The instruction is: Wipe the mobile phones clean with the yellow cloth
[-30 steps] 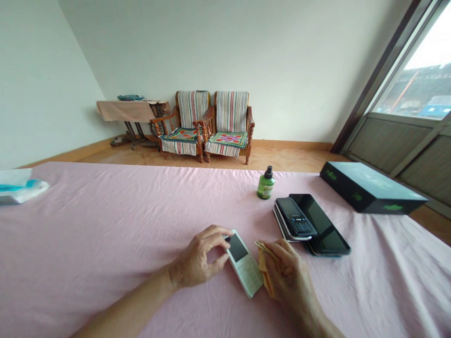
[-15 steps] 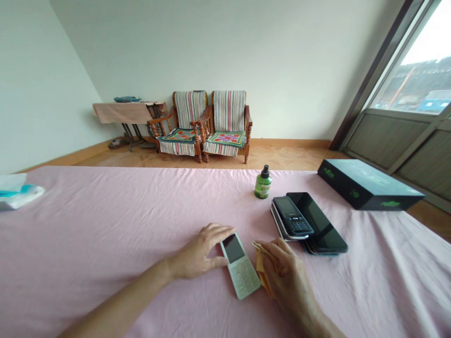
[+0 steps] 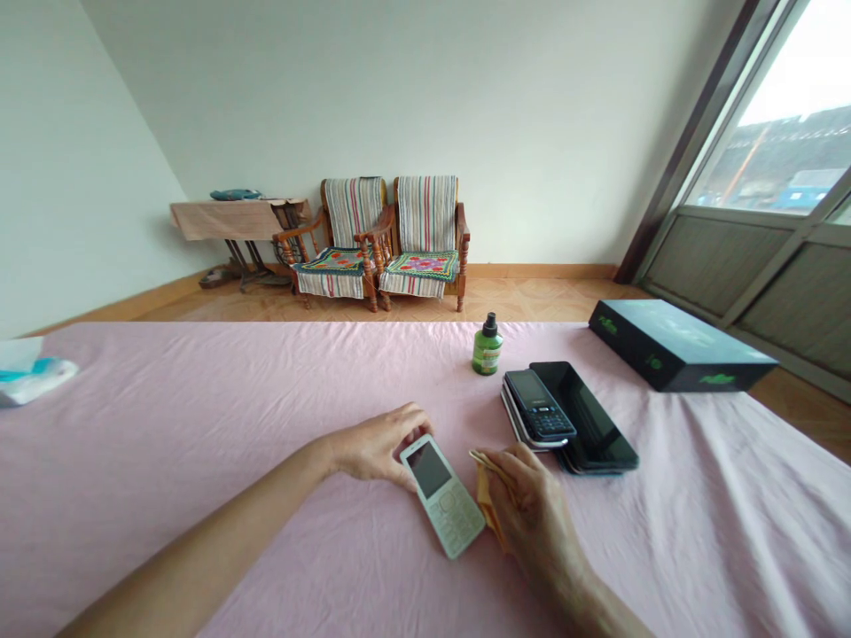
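Observation:
A white keypad phone (image 3: 444,498) with a dark screen is face up in front of me, its top end tilted up off the pink cloth. My left hand (image 3: 386,447) grips it by the upper end, fingers curled behind the far edge and thumb at the left side. Just right of the phone, my right hand (image 3: 528,501) is closed on a folded yellow-orange cloth (image 3: 487,496), which hangs by the phone's lower right edge. Whether the cloth touches the phone I cannot tell.
Beyond my right hand, a dark keypad phone (image 3: 540,406) lies stacked with other devices beside a black tablet (image 3: 591,421). A green spray bottle (image 3: 487,347) stands behind them. A black box (image 3: 678,344) is at the far right, a tissue pack (image 3: 40,379) at the far left.
My left fingers have curled round the phone's top end, and that end has been raised off the cloth. My right hand keeps hold of the yellow-orange cloth. The view has shifted slightly.

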{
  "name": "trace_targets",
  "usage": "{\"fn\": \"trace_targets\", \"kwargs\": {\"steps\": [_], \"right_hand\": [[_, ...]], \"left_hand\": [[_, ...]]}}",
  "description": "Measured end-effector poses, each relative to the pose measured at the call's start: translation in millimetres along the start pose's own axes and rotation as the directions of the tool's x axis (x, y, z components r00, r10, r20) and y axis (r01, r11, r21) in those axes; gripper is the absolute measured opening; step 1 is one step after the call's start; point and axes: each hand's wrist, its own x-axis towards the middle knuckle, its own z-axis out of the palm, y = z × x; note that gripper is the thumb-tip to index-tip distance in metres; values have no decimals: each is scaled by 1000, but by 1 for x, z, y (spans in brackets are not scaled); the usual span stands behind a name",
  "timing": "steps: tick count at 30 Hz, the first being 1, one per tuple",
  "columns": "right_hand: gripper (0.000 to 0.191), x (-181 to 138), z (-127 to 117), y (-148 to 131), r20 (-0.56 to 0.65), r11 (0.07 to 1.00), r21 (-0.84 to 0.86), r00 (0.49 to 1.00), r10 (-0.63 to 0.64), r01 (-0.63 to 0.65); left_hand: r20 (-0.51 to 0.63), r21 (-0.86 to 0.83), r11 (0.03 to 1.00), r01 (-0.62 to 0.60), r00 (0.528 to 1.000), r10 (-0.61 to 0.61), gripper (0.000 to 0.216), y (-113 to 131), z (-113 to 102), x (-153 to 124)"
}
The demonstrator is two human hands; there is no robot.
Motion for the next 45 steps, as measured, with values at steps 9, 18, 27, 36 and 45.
{"fn": "trace_targets", "kwargs": {"steps": [9, 18, 27, 36, 45], "right_hand": [[24, 0, 0, -2, 17, 1000, -6, 1000, 15, -14], [22, -1, -3, 5, 4, 1000, -3, 1000, 21, -21], [22, -2, -2, 6, 25, 1000, 0, 999, 28, -28], [22, 2, -5, 10, -19, 994, 67, 996, 90, -88], [34, 1, -1, -6, 145, 762, 522, 920, 363, -383]], "left_hand": [[-289, 53, 997, 60, 956, -42, 26, 12, 34, -29], [-362, 87, 996, -13, 931, 44, 8, 9, 46, -31], [-332, 48, 999, 6, 943, 10, 16, 13, 47, -32], [-291, -133, 989, 62, 951, -99, 38, 15, 53, -34], [-177, -821, 570, 35, 933, -313, 31, 14, 40, -30]]}}
